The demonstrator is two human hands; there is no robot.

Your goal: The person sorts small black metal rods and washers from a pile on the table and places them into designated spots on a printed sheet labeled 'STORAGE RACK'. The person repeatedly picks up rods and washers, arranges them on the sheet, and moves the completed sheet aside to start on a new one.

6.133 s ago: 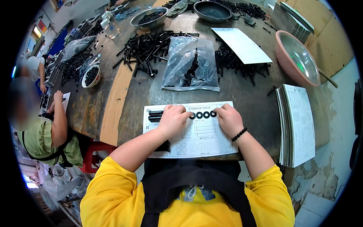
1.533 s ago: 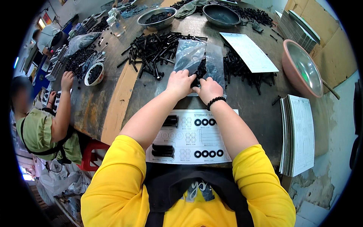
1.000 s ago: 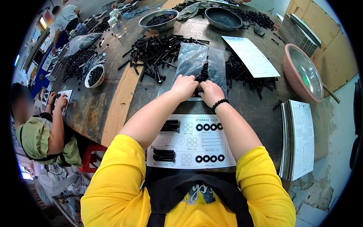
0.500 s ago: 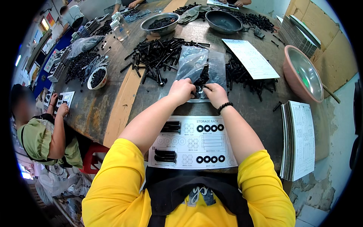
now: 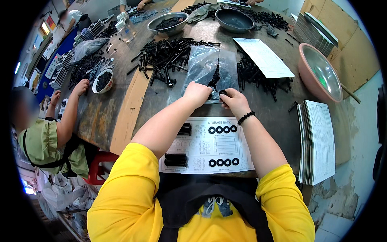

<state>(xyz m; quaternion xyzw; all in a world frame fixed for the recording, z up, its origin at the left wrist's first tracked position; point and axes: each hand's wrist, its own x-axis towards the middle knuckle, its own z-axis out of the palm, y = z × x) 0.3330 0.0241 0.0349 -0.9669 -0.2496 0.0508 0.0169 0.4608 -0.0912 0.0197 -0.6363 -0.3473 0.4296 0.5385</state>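
A small black washer (image 5: 223, 92), probably rigid, light and easily fumbled, sits pinched in the right hand (image 5: 235, 103) fingertips, best held by its rim, at the near edge of the clear plastic bag (image 5: 209, 70). The left hand (image 5: 197, 93) presses the bag, fingers closed. Nearer lies the printed sorting sheet (image 5: 209, 145).

Glossy clear plastic bag (image 5: 209, 68)

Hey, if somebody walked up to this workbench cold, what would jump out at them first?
Probably the two hands, left hand and right hand, meeting at the near edge of a clear plastic bag holding small black parts. Just below lies a white sorting sheet with two rows of black rings. Beyond the bag, a loose heap of black bolts sprawls across the dark table.
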